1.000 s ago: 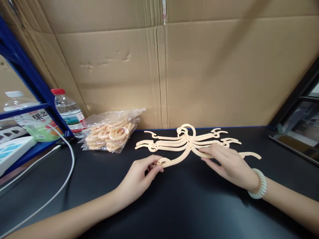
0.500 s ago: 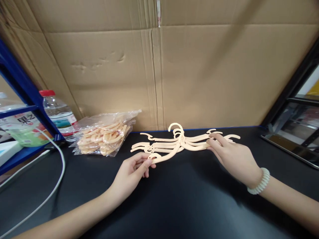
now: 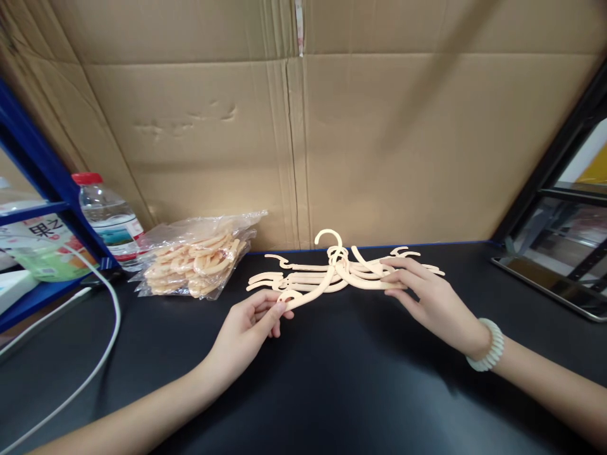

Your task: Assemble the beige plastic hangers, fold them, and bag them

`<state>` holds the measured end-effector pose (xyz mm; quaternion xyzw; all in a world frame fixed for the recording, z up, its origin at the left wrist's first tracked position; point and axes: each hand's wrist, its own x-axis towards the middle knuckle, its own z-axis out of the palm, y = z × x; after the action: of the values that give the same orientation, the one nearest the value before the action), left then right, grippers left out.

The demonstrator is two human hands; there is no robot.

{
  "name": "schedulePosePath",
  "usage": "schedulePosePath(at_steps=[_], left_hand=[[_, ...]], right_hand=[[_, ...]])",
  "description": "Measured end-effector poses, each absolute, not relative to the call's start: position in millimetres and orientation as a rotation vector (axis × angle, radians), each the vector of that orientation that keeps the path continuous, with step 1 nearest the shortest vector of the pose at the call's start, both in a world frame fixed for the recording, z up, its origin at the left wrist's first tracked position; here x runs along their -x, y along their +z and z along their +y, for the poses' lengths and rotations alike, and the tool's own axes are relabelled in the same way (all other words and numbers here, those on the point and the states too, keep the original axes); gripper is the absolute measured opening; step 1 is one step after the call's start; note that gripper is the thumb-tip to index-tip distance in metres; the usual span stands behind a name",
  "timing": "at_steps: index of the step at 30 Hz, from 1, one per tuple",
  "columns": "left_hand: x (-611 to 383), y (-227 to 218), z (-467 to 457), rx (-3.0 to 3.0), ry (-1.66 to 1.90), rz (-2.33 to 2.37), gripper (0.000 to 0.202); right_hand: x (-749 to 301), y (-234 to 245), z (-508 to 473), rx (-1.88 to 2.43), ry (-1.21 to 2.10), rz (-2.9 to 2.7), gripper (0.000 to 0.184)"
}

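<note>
A small stack of cream plastic hangers lies on the black table near the cardboard wall. My left hand pinches the left end of the nearest hanger, which slants up toward the hooks. My right hand, with a pale bead bracelet on the wrist, grips the right arm of that hanger between thumb and fingers, just above the stack's right side.
A clear bag of more cream hangers lies left of the stack. A water bottle with a red cap and a blue shelf frame stand at far left. A white cable crosses the table. A tablet lies at right.
My right hand slid from the hanger's middle out along its right arm and swung that arm back onto the stack. The left hand kept its pinch and shifted slightly left.
</note>
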<state>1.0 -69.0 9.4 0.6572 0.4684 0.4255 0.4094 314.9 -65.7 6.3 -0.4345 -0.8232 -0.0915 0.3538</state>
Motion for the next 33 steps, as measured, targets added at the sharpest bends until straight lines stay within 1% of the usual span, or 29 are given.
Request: schedulePosePath(at_steps=[2, 3, 7, 11, 13, 18, 22, 25, 30, 31, 33], left_hand=[[-2, 11, -70, -1.652, 1.081, 1.190, 0.031], [-2, 11, -70, -1.651, 1.085, 1.193, 0.032], [-2, 12, -70, -1.628, 1.113, 1.215, 0.032], [-1, 12, -71, -1.567, 1.180, 1.265, 0.030], [-1, 12, -71, -1.529, 1.218, 1.268, 0.029], [-3, 13, -73, -1.502, 1.254, 1.198, 0.028], [-12, 12, -80, -1.492, 1.149, 1.079, 0.029], [-20, 12, -89, -1.506, 1.039, 0.981, 0.031], [-26, 14, -97, -1.518, 0.953, 0.926, 0.031], [-26, 14, -97, -1.518, 0.939, 0.927, 0.030], [-25, 13, -96, -1.517, 0.923, 0.923, 0.029]], right_hand=[[-315, 7, -65, 1.110, -0.109, -2.049, 0.004], [-315, 8, -65, 1.117, -0.039, -2.015, 0.004], [-316, 11, -63, 1.139, 0.257, -1.925, 0.022], [-320, 13, -60, 1.082, 0.648, -1.846, 0.023], [-321, 14, -59, 1.053, 0.801, -1.795, 0.028], [-310, 12, -64, 1.001, 1.045, -1.650, 0.039], [-288, 6, -75, 0.925, 1.278, -1.474, 0.043], [-272, 3, -85, 0.879, 1.440, -1.407, 0.040], [-263, 7, -101, 0.747, 1.541, -1.699, 0.020], [-263, 7, -104, 0.711, 1.549, -1.768, 0.020], [-262, 9, -108, 0.639, 1.562, -1.850, 0.024]])
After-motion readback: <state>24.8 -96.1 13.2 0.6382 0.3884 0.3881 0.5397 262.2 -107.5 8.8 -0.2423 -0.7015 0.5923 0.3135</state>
